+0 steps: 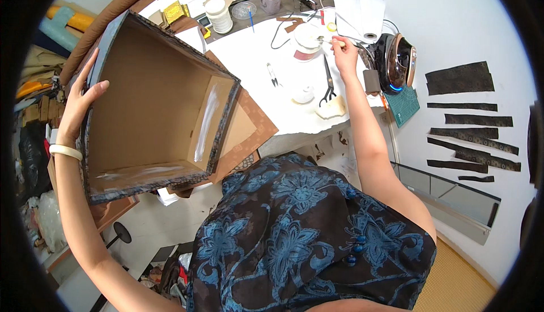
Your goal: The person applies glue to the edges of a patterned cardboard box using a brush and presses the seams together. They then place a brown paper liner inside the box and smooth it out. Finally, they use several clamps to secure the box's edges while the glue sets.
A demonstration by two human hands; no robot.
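My left hand (82, 102) grips the left wall of a large open cardboard box (147, 97), thumb and fingers on its rim. The box is tilted with its brown inside facing me and has a dark patterned outer covering. White smears (205, 122) mark the inner right wall and the lower wall. My right hand (345, 57) is closed round a thin, light-handled brush (332, 42), its tip at the mouth of a round white tub (306, 41); the bristles are hard to make out. Below the tub lie black scissors (328, 82) and small snips (272, 75).
A brown patterned sheet (249, 128) sticks out under the box. An iron (394, 63) with a blue light stands right, near a green cutting mat (403, 107). Dark strips (470, 120) hang on the right wall. A white jar (219, 15) and a pen cup (270, 0) stand at the back.
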